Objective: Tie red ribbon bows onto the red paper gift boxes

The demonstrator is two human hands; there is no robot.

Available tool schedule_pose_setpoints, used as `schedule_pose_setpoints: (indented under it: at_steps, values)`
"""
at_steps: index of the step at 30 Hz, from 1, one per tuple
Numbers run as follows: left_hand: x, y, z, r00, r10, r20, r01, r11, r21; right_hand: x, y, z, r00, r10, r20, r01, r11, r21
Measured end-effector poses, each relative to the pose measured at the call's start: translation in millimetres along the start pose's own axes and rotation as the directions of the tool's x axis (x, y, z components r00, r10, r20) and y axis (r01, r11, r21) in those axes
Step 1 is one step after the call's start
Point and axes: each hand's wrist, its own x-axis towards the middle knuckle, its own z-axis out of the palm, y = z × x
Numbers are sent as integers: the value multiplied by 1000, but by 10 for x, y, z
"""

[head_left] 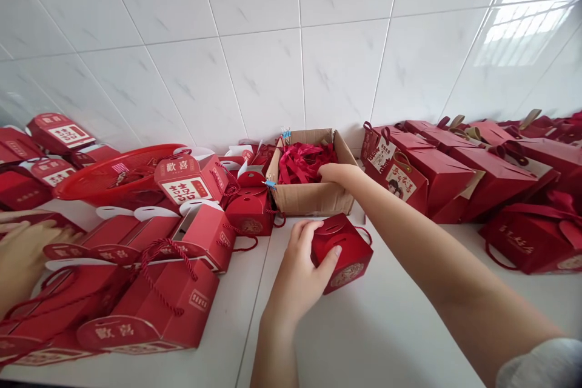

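My left hand (302, 260) grips a small red gift box (343, 273) at its top and near side. The gift box stands on the white surface, with slots in its top and a red cord loop at its right. My right hand (331, 173) reaches over the wall of an open cardboard box (313, 199), among dark red ribbons (300, 160). Its fingers are hidden there, so I cannot see whether they hold any ribbon. Blue binder clips (270, 184) sit on the cardboard box's left edge.
Red boxes with cord handles (168, 303) crowd the left side, around a red plastic basin (91, 188). Another person's blurred hand (22, 260) is at the far left. Rows of red gift bags (436, 170) and a ribboned red box (531, 239) line the right. A tiled wall (259, 60) closes the back.
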Motion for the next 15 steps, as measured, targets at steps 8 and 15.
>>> schedule_pose_setpoints:
  at_steps: [8,15]
  values:
    - [-4,14,-17,1000,21,-22,-22,1000,-19,-309,74,-155,797,25,-603,120,973,199]
    - [-27,-16,-55,998,32,-47,-31,999,20,-1373,404,-301,471,425,-773,368,701,610]
